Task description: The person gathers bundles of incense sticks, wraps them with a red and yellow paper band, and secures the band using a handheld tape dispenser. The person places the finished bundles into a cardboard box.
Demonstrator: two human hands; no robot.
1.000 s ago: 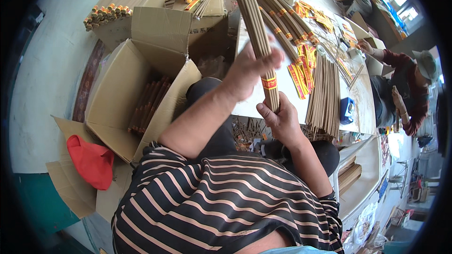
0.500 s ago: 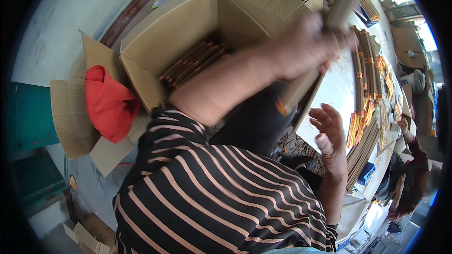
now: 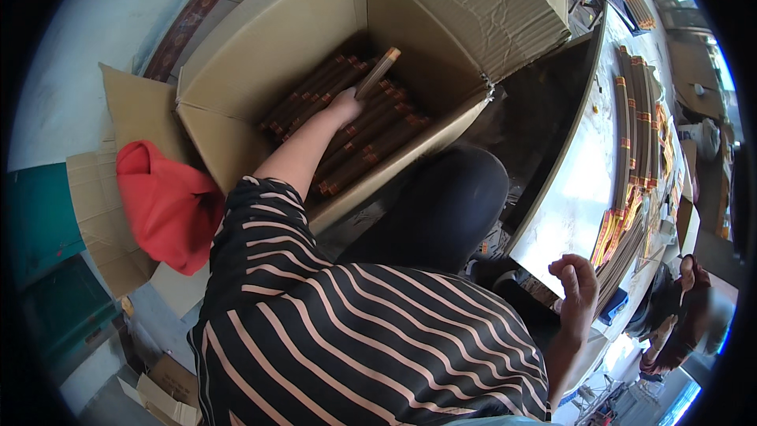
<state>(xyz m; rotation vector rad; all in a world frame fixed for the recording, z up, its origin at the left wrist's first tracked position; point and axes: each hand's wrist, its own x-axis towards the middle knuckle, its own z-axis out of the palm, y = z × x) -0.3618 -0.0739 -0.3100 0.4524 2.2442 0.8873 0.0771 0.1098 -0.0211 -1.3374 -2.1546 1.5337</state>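
Note:
My left hand [image 3: 344,107] is down inside a large open cardboard box [image 3: 272,39], closed around a bundle of brown sticks [image 3: 378,71]. An orange band shows at the bundle's upper end, which slants up to the right. Under it, several similar brown bundles [image 3: 371,142] with red-orange bands lie side by side in rows. By the near edge of the white-topped table [image 3: 552,241], my right hand [image 3: 579,292] is raised with loosely bent fingers and nothing visible in it.
Long brown bundles [image 3: 643,122] with red and yellow labels lie along the table at the right. Red cloth [image 3: 165,209] hangs over a box flap at the left. A co-worker [image 3: 694,315] sits beyond the table at the far right. My dark-clad knee [image 3: 441,205] is beside the box.
My left hand has swung from near the table, leftward and down into the box, carrying the bundle of sticks. My right hand has moved lower, its fingers now more bent.

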